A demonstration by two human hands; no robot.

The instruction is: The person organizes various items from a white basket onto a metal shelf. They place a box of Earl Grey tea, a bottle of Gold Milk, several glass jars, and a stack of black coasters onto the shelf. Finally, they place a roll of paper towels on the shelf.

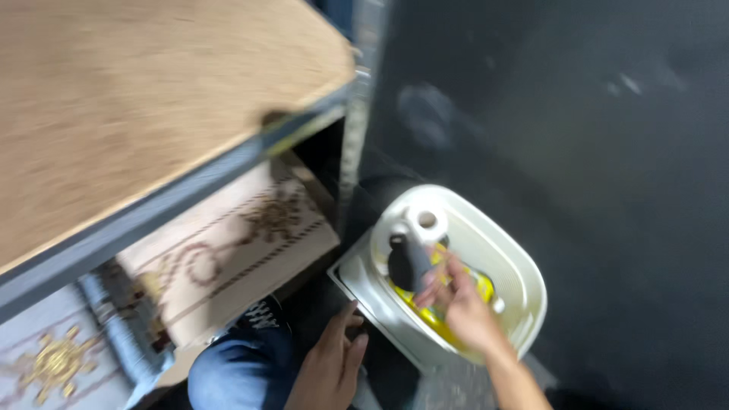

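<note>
Fingers of the right hand are curled around a yellow tool inside the white basin, lower centre; the left hand, fingers loosely apart, is rested below-left for balance.

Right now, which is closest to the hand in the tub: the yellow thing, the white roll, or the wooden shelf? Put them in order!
From the right hand:
1. Yellow thing: touching it, in the white tub.
2. White roll: just above, at the tub's far end.
3. Wooden shelf: farthest, upper left.

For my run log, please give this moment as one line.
right hand: in white tub, on yellow-grey tool | left hand: free, near knee | view: blurred
</note>
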